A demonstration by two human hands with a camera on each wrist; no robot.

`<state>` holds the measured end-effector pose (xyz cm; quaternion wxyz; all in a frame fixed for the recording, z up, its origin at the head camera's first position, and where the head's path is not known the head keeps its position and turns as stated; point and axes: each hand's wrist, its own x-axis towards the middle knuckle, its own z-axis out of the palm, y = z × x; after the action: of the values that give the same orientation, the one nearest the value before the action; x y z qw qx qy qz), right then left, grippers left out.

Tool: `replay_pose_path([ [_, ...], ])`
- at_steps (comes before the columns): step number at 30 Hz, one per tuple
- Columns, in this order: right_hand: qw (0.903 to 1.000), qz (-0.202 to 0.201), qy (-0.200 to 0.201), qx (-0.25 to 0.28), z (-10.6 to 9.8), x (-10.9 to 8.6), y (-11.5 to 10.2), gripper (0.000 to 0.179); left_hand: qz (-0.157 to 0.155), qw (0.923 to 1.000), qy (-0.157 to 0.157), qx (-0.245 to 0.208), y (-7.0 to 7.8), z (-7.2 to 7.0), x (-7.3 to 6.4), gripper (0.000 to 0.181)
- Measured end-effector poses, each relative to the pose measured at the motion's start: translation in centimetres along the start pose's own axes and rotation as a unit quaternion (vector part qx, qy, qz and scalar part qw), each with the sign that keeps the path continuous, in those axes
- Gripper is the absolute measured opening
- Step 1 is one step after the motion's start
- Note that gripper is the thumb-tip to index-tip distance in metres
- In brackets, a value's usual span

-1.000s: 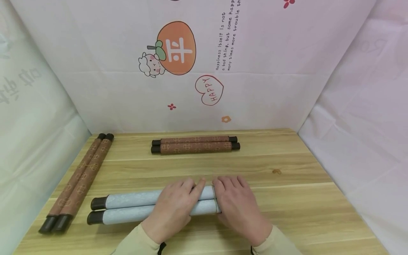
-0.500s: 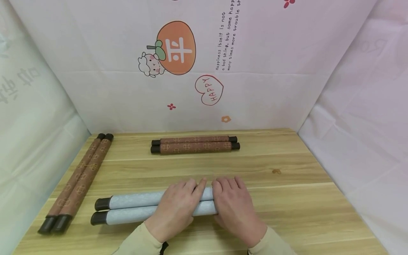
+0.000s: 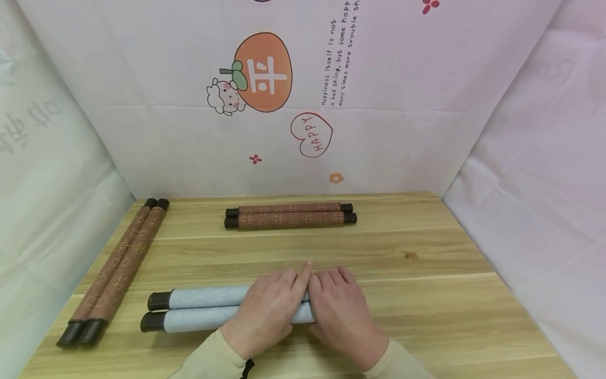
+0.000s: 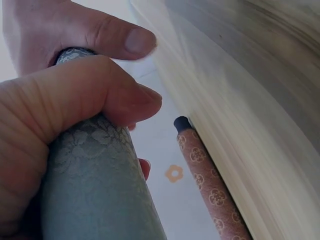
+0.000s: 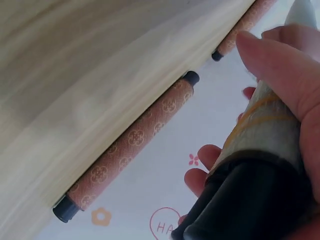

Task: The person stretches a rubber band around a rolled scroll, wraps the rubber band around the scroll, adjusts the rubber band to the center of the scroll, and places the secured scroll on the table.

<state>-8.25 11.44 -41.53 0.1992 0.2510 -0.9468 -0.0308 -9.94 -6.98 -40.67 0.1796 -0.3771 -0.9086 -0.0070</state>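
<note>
A pale blue rolled scroll (image 3: 201, 318) with two parallel rollers and dark end caps (image 3: 155, 321) lies across the front of the table. My left hand (image 3: 270, 310) grips its middle, the thumb curled over it in the left wrist view. Close beside it, my right hand (image 3: 343, 310) holds the scroll toward its right end, hiding that end in the head view. The right wrist view shows yellow cord (image 5: 267, 112) wound round the pale scroll near its black end cap (image 5: 250, 200), with fingers of my right hand (image 5: 287, 75) around it.
A brown patterned scroll (image 3: 120, 263) lies slanted along the left side of the wooden table (image 3: 454, 316). Another brown scroll (image 3: 291, 217) lies at the back, near the white printed cloth wall (image 3: 388, 152). A small brown mark (image 3: 411, 256) shows on the tabletop at right.
The blue scroll has shifted a little to the right, its left end with it. My right hand has moved left along the scroll, closer to my left hand, which has moved slightly right.
</note>
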Motion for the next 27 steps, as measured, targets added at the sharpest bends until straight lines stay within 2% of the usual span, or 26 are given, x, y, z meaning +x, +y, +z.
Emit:
replay_pose_path([
  [4, 1.0, -0.003, 0.008, 0.0, 0.2, 0.1, -0.2, 0.06, -0.002, 1.0, -0.007, -0.006, 0.2, 0.0, 0.1, 0.104],
  [12, 0.9999, -0.009, -0.004, 0.004, 0.7, 0.0, 0.4, 0.061, -0.008, 0.9993, -0.023, -0.029, -0.3, 0.4, -0.3, 0.106],
  [17, 0.9998, -0.002, -0.011, 0.014, 1.1, -0.1, 1.1, 0.059, -0.023, 0.9978, -0.043, -0.045, -1.6, 0.6, -1.2, 0.108],
  [23, 0.9994, 0.0, -0.007, 0.033, 1.5, -0.2, 2.3, 0.06, -0.033, 0.9979, -0.034, -0.045, -3.6, 0.4, -2.7, 0.11],
  [27, 0.9992, 0.001, -0.016, 0.036, 1.5, -0.1, 3.0, 0.058, -0.054, 0.9963, -0.04, -0.054, -5.0, 0.3, -3.6, 0.11],
])
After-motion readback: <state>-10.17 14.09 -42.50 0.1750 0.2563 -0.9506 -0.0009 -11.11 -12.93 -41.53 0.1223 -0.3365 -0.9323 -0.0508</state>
